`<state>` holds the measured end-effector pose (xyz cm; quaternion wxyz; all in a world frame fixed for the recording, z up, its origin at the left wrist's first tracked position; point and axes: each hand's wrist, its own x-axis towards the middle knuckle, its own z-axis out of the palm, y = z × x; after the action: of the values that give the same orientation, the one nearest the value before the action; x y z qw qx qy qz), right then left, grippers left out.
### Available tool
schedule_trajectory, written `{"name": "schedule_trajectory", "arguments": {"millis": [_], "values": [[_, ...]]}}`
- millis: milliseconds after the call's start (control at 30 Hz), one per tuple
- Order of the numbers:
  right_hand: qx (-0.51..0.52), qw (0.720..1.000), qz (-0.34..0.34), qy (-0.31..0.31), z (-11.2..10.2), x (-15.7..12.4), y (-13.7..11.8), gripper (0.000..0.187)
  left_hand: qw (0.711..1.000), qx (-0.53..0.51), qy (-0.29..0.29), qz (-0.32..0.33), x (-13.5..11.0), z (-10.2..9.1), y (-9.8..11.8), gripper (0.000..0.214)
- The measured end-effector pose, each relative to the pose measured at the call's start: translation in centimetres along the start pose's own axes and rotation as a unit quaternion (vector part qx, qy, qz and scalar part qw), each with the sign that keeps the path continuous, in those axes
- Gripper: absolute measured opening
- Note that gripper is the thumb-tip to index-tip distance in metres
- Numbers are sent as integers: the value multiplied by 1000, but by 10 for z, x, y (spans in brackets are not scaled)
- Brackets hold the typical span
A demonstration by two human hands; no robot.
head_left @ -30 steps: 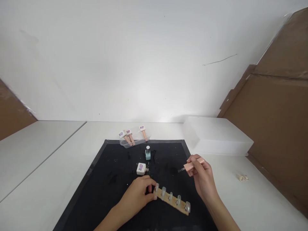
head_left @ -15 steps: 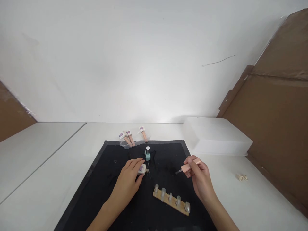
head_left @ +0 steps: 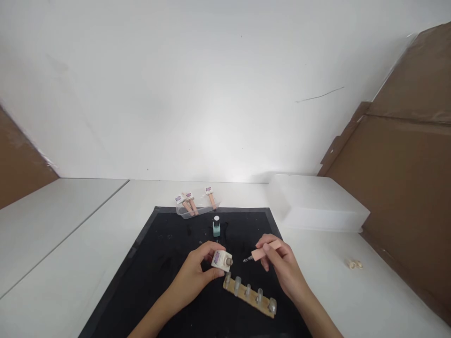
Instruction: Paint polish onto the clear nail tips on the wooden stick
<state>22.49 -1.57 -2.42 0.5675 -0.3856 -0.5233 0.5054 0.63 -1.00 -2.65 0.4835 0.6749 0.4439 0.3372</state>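
Between the thumb and fingers of my left hand (head_left: 197,267) is a white nail polish bottle (head_left: 221,259) with a purple label. It is uncapped and tilted, its neck facing right. My right hand (head_left: 278,260) pinches the pink nail polish brush cap (head_left: 265,250); its bristles point left at the bottle's neck, a short gap away. Just below both hands lies a wooden strip (head_left: 251,300) bearing several clear nail tips. A mint-green nail polish bottle (head_left: 216,228) with its cap on stands upright behind my left hand.
At the back, a clear plastic tray (head_left: 202,210) holds several pink-capped bottles. A white box (head_left: 320,202) stands at the right, against a brown cardboard wall (head_left: 398,188). Two small cream-coloured pieces (head_left: 355,264) lie on the white table. A black mat (head_left: 169,239) covers the middle.
My left hand has brought the white bottle up and to the right, turning its neck toward me. My right hand has moved left and down with the brush, closer to the bottle.
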Motion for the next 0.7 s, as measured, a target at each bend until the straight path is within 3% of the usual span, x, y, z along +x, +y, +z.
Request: {"name": "schedule_trajectory", "arguments": {"millis": [167,500,700], "values": [[-35,997,-8,-75,1,-3,-1,20,996,-82,-31,-26,1,2,2,31],[-47,994,-15,-100,0,-4,-7,15,992,-125,-16,13,0,2,3,32],[-54,995,1,-86,-1,-4,-8,17,984,-177,4,-10,-3,0,5,41]]}}
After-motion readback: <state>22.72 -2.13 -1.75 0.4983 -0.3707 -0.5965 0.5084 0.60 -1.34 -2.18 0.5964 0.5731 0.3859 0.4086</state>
